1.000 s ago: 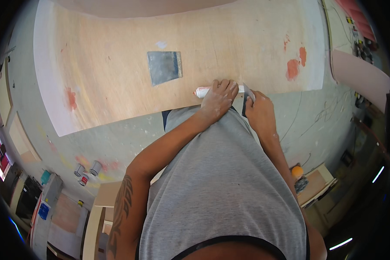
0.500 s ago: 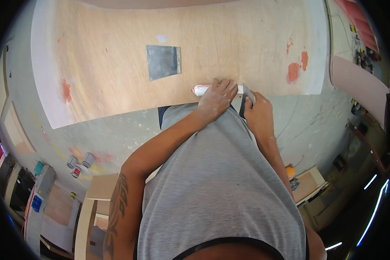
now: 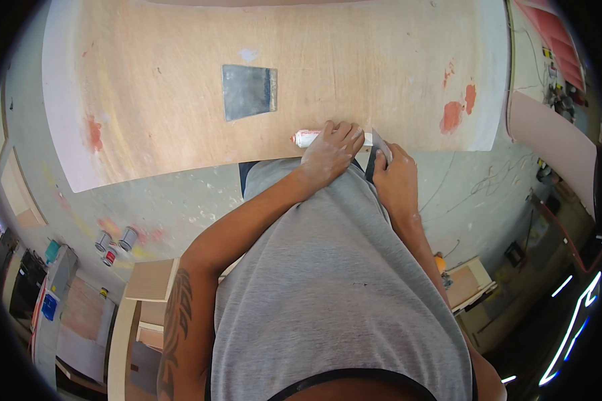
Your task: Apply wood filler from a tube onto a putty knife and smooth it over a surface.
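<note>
Looks like filler prep: left hand [image 3: 329,152] wrapped around the white tube [image 3: 306,138], right hand [image 3: 396,179] at its 3 o'clock gripping the scraper [image 3: 381,143], next needing a steady squeeze onto that blade.

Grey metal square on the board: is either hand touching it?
No, the grey metal square lies apart; the left hand rests on a white tube.
</note>
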{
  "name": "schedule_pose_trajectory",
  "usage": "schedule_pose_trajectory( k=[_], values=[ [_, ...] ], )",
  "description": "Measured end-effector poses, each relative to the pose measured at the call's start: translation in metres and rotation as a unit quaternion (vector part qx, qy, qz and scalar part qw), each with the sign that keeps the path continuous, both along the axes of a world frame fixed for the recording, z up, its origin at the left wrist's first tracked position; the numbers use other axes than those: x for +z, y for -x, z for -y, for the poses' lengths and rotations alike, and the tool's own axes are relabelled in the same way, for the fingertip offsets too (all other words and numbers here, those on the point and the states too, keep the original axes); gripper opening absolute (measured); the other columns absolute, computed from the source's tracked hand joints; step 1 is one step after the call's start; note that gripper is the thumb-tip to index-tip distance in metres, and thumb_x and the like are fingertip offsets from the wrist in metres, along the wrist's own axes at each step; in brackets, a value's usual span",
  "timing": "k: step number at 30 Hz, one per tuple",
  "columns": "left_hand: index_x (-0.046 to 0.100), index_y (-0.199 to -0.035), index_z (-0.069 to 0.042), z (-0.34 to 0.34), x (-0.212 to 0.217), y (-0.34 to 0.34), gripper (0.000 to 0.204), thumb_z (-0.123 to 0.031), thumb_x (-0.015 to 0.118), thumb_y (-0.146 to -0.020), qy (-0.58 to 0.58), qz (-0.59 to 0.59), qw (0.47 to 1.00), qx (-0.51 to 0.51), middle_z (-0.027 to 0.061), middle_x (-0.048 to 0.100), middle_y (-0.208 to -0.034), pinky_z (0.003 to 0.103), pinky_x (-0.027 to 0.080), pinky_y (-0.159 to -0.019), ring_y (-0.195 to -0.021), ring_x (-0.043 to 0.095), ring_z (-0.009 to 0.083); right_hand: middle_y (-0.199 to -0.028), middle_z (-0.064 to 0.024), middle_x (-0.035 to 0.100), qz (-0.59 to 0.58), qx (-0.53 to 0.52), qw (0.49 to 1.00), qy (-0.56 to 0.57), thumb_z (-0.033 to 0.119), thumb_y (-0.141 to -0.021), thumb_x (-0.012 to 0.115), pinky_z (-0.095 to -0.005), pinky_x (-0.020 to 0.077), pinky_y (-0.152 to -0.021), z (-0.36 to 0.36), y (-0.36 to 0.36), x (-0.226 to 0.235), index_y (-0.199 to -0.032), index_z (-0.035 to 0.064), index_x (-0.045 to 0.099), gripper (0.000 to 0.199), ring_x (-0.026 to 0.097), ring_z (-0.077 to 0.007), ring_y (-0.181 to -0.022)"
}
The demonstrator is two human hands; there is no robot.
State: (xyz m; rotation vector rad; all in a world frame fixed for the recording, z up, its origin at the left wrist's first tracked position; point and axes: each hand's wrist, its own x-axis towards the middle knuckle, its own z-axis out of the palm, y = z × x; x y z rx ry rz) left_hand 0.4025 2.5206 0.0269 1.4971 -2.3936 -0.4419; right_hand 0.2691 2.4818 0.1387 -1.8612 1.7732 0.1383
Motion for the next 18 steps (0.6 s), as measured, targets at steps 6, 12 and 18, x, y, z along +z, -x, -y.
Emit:
schedule_pose_trajectory(
  k=[6,12,18],
  values=[
    [0.061,-0.117,-0.003,0.0001,0.0004,0.0002,0.034,-0.020,0.055,-0.088,-0.012,0.007,1.000,-0.004,0.0056,0.056,-0.108,0.035,0.043,-0.082,-0.099,0.053,0.0189,-0.098,-0.0260,0.067,0.014,-0.005,1.000,-0.007,0.008,-0.093,0.055,-0.0478,0.0507,-0.080,0.0018,-0.0004,-0.0017,-0.110,-0.0066,0.066,0.025,0.064,-0.0461,-0.091],
    [0.061,-0.117,-0.003,0.0013,0.0016,-0.0005,0.034,-0.020,0.055,-0.088,-0.021,0.013,1.000,-0.008,0.0055,0.055,-0.107,0.035,0.043,-0.083,-0.100,0.053,0.0189,-0.095,-0.0234,0.065,0.014,-0.001,1.000,-0.008,0.007,-0.093,0.055,-0.0478,0.0510,-0.077,0.0000,-0.0002,-0.0031,-0.111,-0.0053,0.066,0.025,0.063,-0.0445,-0.087],
    [0.061,-0.116,-0.003,0.0025,-0.0021,-0.0008,0.034,-0.021,0.055,-0.088,-0.009,0.006,1.000,-0.020,0.0052,0.055,-0.107,0.036,0.042,-0.085,-0.101,0.053,0.0194,-0.098,-0.0239,0.066,0.009,-0.013,0.999,-0.037,0.008,-0.093,0.055,-0.0480,0.0509,-0.078,-0.0008,0.0018,-0.0068,-0.111,-0.0047,0.066,0.025,0.064,-0.0450,-0.090]
  ],
)
